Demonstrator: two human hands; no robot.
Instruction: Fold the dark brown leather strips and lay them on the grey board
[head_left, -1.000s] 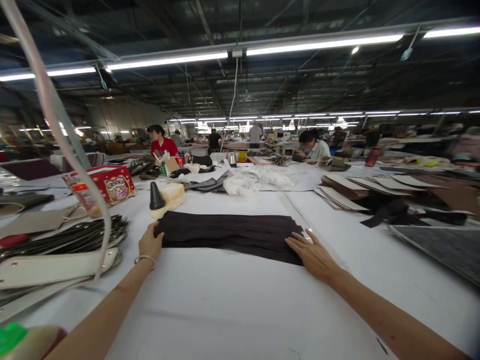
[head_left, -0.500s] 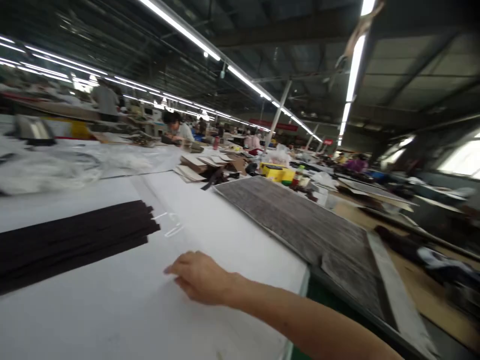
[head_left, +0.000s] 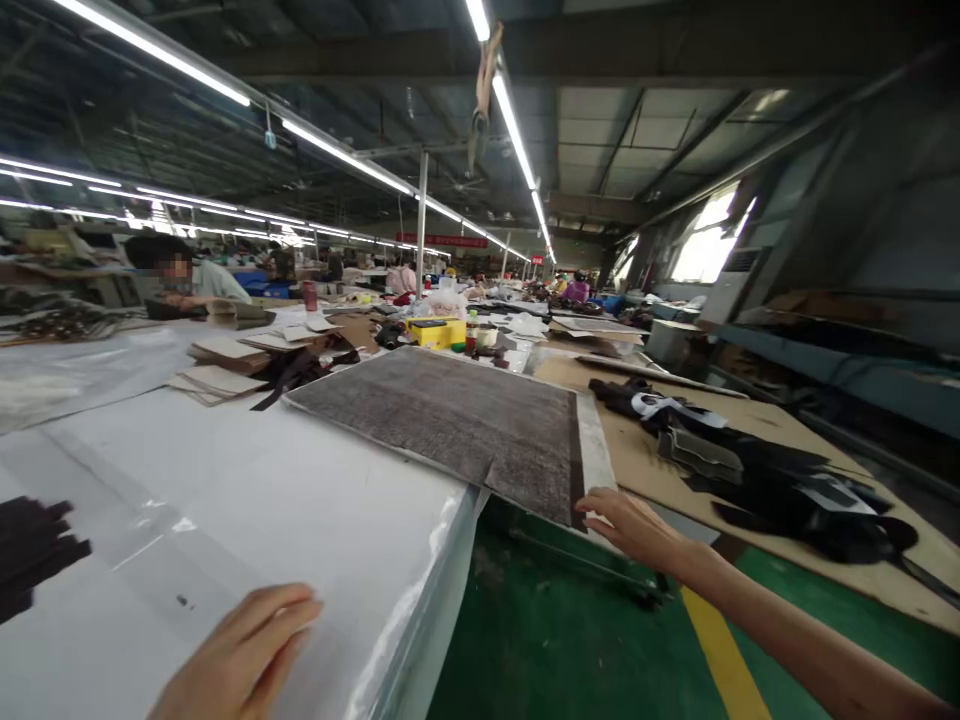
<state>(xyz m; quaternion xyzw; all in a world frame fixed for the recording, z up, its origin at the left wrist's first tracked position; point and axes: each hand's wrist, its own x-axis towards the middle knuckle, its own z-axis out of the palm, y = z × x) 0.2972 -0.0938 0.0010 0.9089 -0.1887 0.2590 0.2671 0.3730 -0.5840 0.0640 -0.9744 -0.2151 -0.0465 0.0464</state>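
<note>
Above the board's near right corner, my right hand [head_left: 622, 522] reaches out with its fingers extended and slightly apart. The board [head_left: 450, 410] is flat, covered in mottled dark grey-brown cloth, and a darker strip [head_left: 576, 455] runs along its right edge. The fingertips are at or very near that strip; whether they touch it I cannot tell. Low in the view, my left hand [head_left: 244, 650] hovers over the white tabletop [head_left: 315, 510], fingers loosely stretched and holding nothing visible. A stack of dark fabric strips [head_left: 37, 550] lies at the far left, partly out of view.
Cardboard pieces [head_left: 225, 365], dark scraps [head_left: 296, 375], a yellow box [head_left: 435, 332] and a bottle [head_left: 472, 332] stand behind. At right, a brown table [head_left: 637, 450] bears black garment pieces [head_left: 840, 510]. Green floor [head_left: 547, 620] lies between the tables. A co-worker [head_left: 210, 280] leans at left.
The view has turned right. My right hand has moved from the white tabletop to the dark board's near corner. My left hand has come into view.
</note>
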